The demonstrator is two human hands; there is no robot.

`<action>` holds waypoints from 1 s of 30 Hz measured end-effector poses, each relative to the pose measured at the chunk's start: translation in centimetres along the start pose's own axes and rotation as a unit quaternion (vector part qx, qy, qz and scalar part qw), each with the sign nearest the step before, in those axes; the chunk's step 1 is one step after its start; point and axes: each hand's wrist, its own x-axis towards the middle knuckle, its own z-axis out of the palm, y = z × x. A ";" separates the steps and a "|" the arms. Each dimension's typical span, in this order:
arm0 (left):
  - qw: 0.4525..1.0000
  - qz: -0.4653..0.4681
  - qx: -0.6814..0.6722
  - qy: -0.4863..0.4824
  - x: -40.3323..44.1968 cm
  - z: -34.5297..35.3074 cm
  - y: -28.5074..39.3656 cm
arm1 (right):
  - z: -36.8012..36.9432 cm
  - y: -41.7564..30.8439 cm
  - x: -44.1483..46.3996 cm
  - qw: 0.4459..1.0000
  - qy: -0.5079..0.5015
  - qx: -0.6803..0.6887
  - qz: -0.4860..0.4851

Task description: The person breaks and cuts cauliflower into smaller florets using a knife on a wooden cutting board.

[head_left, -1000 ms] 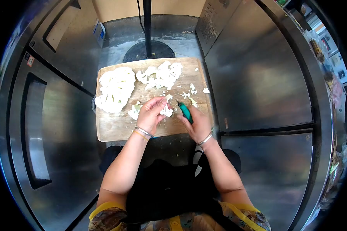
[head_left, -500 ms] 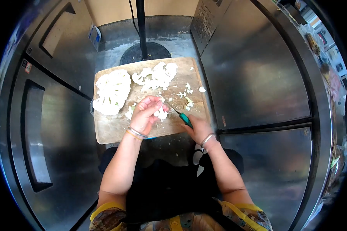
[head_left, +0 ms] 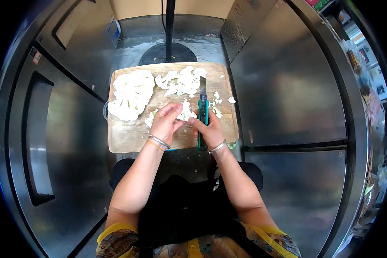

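Note:
Between my fingertips, over the wooden cutting board (head_left: 124,144), is a small cauliflower floret (head_left: 186,112). My left hand (head_left: 164,122) pinches it from the left. My right hand (head_left: 209,129) is wrapped round a green and black utility knife (head_left: 203,105), its blade pointing away from me, and the thumb of that hand meets the floret's right side. A large cauliflower head (head_left: 131,94) lies on the board's left part. Cut florets (head_left: 182,81) are heaped at the far middle, partly behind the blade tip. Small scraps (head_left: 216,98) lie to the right of the knife.
Metal cabinets stand close on both sides, the left one (head_left: 77,137) with recessed handles and the right one (head_left: 288,86) plain. A black pole (head_left: 170,26) on a round base (head_left: 148,56) rises behind the board. Bagged goods (head_left: 365,92) line the far right edge.
The knife has swung from slanting at the floret to upright in view, its blade away from the floret. My right hand has moved left to touch the floret. The view has shifted slightly.

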 end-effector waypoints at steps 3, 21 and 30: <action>0.999 0.008 0.028 -0.030 -0.3 -0.8 1.1 | 0.6 -0.1 0.5 0.998 -0.012 0.052 0.025; 0.955 0.179 0.235 0.012 -0.7 -6.6 5.0 | 6.0 -1.3 11.6 0.935 0.165 -0.314 -0.021; 0.741 0.250 0.621 0.046 -2.9 -7.7 4.6 | 2.7 -0.5 2.2 0.990 0.035 -0.138 0.013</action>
